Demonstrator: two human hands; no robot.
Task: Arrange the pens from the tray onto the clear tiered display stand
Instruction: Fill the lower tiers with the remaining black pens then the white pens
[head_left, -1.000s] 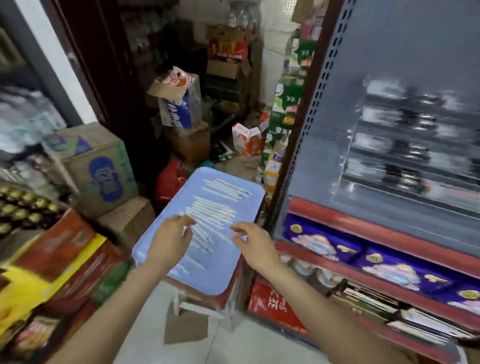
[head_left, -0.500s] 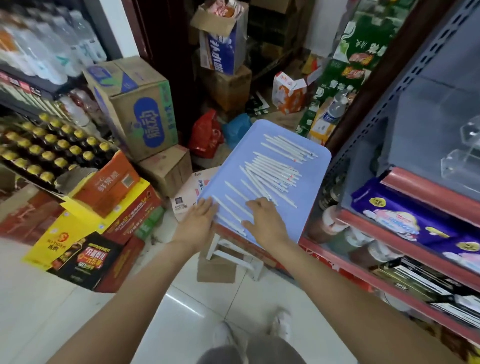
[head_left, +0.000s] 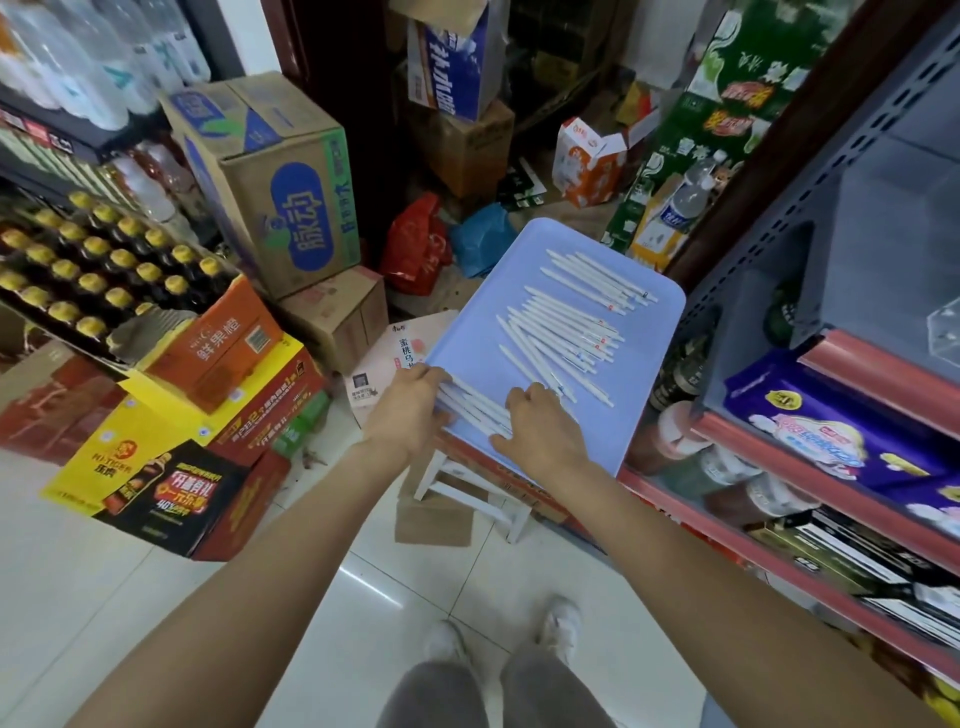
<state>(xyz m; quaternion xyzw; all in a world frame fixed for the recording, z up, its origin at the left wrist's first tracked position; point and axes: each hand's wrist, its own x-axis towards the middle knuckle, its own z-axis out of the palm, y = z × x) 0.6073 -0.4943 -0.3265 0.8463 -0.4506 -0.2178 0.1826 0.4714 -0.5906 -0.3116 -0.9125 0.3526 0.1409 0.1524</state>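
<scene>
A small bunch of white pens (head_left: 475, 408) at the near edge of the blue tray (head_left: 657, 332) is gathered between the curled left hand (head_left: 410, 410) and right hand (head_left: 545, 428); lifting toward the stand, barely visible at right, is judged next.

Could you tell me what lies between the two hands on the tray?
In the head view, a small bunch of white pens lies between the left hand and right hand, at the tray's near edge.

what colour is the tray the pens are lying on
Light blue, a plain periwinkle tray, seen in the head view.
</scene>
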